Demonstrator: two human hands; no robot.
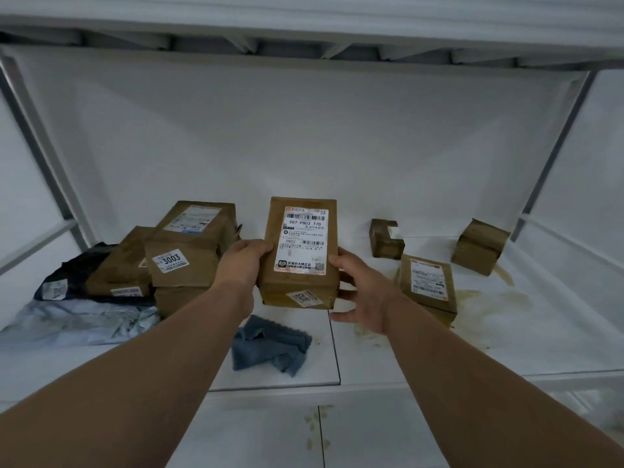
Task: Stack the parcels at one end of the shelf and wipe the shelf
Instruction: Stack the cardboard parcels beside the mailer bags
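A brown cardboard parcel (300, 251) with a white label is held just above the white shelf (371, 359), my left hand (241, 265) on its left side and my right hand (363, 295) on its right side. To its left, several brown parcels (184, 258) lie piled together with a black mailer bag (77, 271) and a pale grey mailer bag (77, 324). A labelled parcel (429, 285) lies to the right. A blue-grey cloth (270, 346) lies crumpled on the shelf below the held parcel.
Two small brown boxes stand further back on the right, one (385, 243) near the middle and one (479, 246) by the right upright. Yellowish stains (486, 315) mark the shelf's right half. An upper shelf (304, 35) runs overhead. Metal uprights frame both sides.
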